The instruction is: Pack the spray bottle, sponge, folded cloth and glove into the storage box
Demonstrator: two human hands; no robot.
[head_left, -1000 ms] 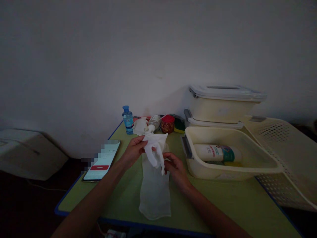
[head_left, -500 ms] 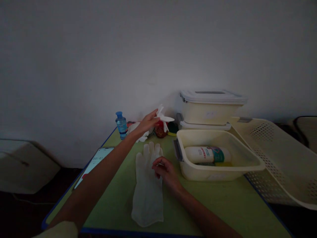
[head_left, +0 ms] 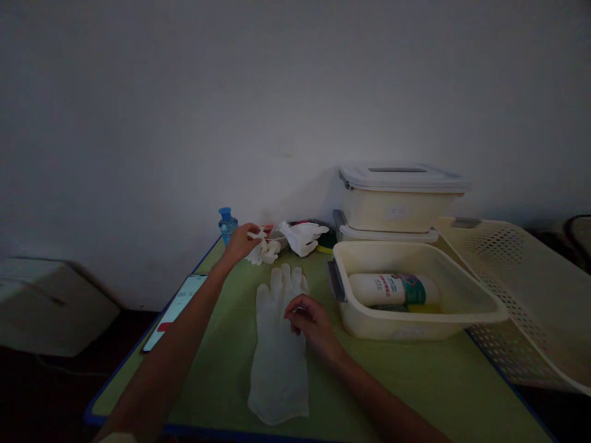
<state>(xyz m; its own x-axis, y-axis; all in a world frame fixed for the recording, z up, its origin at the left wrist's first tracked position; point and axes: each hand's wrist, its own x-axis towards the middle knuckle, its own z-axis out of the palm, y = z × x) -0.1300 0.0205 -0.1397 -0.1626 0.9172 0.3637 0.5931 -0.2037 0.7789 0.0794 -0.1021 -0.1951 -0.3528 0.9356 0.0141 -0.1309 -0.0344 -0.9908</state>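
My left hand reaches to the back of the table and pinches a crumpled white glove between thumb and fingers. Right of it, a second white glove lies loose on the pile with its fingers pointing right. A long whitish glove is spread flat on the table, fingers towards the wall. Over the right edge of this flat glove rests my right hand, fingers curled in and nothing visible in them.
A blue bottle stands behind my left hand. A phone showing a timer lies at the left edge. On the right, an open cream bin holds a white bottle; lidded boxes and a perforated basket stand beyond.
My left hand has let go of one white glove on the pile, moved left and taken hold of another. My right hand has stayed almost where it was.
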